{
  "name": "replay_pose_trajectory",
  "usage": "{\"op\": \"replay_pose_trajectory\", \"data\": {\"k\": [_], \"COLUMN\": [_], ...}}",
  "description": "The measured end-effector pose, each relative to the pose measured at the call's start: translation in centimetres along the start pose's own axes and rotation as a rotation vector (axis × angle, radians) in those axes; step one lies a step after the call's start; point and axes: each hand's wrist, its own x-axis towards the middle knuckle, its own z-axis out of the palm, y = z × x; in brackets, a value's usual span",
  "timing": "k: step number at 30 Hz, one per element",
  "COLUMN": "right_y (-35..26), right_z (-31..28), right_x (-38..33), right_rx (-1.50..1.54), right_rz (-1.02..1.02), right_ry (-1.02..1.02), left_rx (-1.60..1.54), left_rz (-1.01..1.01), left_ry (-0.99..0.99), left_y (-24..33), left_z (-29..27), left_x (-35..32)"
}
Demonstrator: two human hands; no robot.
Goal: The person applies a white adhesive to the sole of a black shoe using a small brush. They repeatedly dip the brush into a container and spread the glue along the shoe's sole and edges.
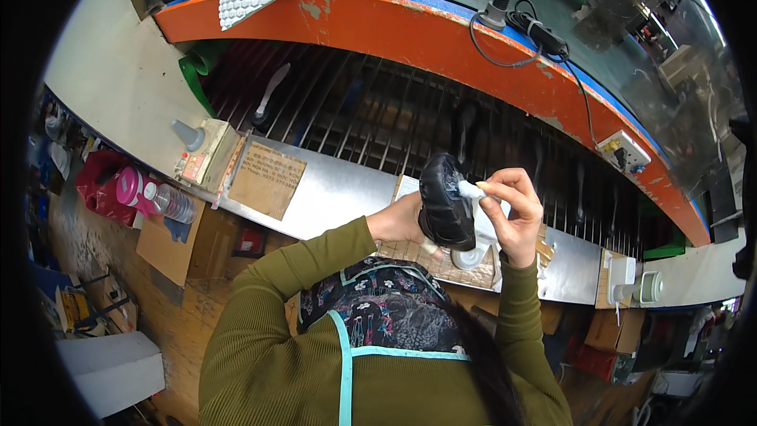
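Note:
My left hand point(400, 219) is wrapped round a black shoe upper point(446, 209) with a puckered, shiny surface, held up above the metal ledge. Much of that hand is hidden behind the shoe. Between thumb and fingers, my right hand point(516, 214) pinches a small white brush point(471, 190), whose pale tip touches the shoe's upper right side. Whether its tip is bristle or sponge is hard to make out. Just below the shoe, partly covered by it, a white round-based container point(468, 258) stands on a cardboard-covered board point(422, 266).
Beyond the ledge point(339, 199), a conveyor of metal rods point(378, 114) carries dark shoes under an orange-edged housing point(394, 20). A dirty box with a grey knob point(203, 159) sits at left, near a cardboard sheet point(266, 179). A tape roll point(651, 287) lies right.

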Motion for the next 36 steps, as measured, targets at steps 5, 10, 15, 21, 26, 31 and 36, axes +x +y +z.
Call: {"op": "replay_pose_trajectory", "data": {"k": [5,10,15,21,26,31,36], "right_y": [0.4,0.8,1.0,1.7,3.7,6.0,7.1], "right_z": [-0.4,-0.6,-1.2,-2.6,-4.2,-3.4,-0.6], "right_x": [0.9,1.4,0.9,-0.3,-8.4,-22.7,-26.1], "right_rx": [0.007,0.053,0.05,-0.039,0.295,-0.144,-0.958], "right_rz": [-0.043,-0.056,0.015,0.024,0.386,0.98,0.772], "right_ry": [-0.037,-0.058,-0.09,-0.141,0.039,0.337,0.263], "left_rx": [-0.125,-0.343,-0.396,-0.454,-0.433,-0.573,-0.976], "left_rz": [-0.119,-0.208,-0.283,-0.368,-0.398,-0.171,0.452], "left_ry": [-0.122,-0.225,-0.206,-0.303,-0.191,0.007,-0.225], "left_y": [1.2,1.4,2.2,1.5,-0.1,-5.6,-7.9], "left_z": [0.4,0.9,1.6,1.7,1.2,-3.5,-6.0], "left_x": [-0.4,-1.0,-1.4,-0.9,-1.8,-5.8,-6.0]}}
